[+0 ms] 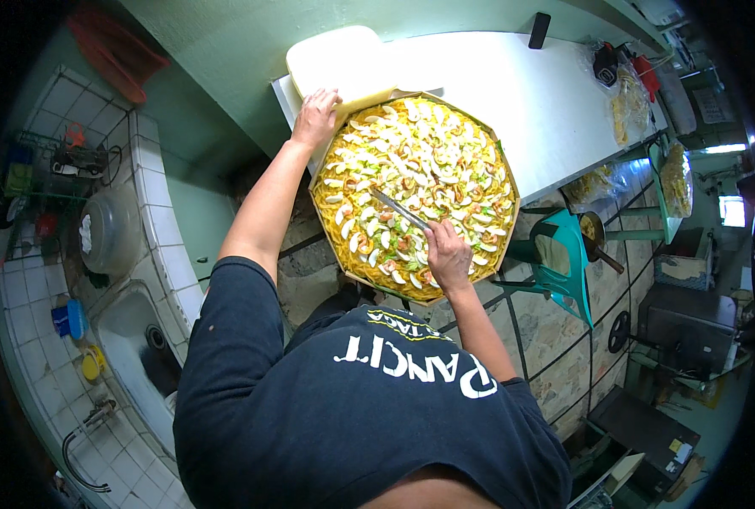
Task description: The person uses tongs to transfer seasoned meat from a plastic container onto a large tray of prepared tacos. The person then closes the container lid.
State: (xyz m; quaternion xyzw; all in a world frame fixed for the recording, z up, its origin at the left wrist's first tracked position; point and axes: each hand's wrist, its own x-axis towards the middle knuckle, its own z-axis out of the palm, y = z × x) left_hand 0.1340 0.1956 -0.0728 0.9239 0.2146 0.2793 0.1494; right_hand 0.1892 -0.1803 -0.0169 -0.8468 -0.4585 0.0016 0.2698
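Observation:
A big many-sided tray (326, 240) is full of yellow noodles (348, 174), topped with sliced egg, shrimp and bits of green. My right hand (449, 254) is closed round metal tongs (400, 209), whose tips point up and left over the topping. At the tray's upper left rim, my left hand (314, 117) has its fingers bent over the end of a yellow strip (364, 103). What those fingers hold is partly hidden. Just beyond the left hand, a pale rounded board or lid (331, 58) lies at the table's left end.
The tray overlaps the near edge of a white table (530, 110). Plastic bags of food (632, 106) and a dark upright object (539, 30) are on it. A teal plastic stool (568, 263) stands to the right, near a pan (594, 233). On the left is a tiled sink (131, 331).

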